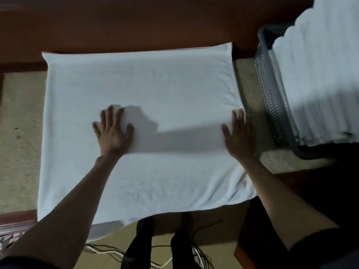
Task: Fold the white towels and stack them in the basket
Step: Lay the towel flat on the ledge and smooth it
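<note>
A white towel [155, 84] lies spread flat over the table, and its near edge hangs off the front. My left hand [112, 131] rests palm down on its middle left, fingers spread. At the towel's right edge my right hand [240, 134] lies flat too, fingers together. Neither hand grips the cloth. A grey perforated basket [272, 90] stands to the right, with a tall stack of folded white towels [318, 74] in it.
The table has a beige top [19, 133] with a reddish wooden border [136, 22]. Below the front edge I see dark legs [141, 245] and loose cables [108, 251] on the floor. The basket sits close beside the towel's right edge.
</note>
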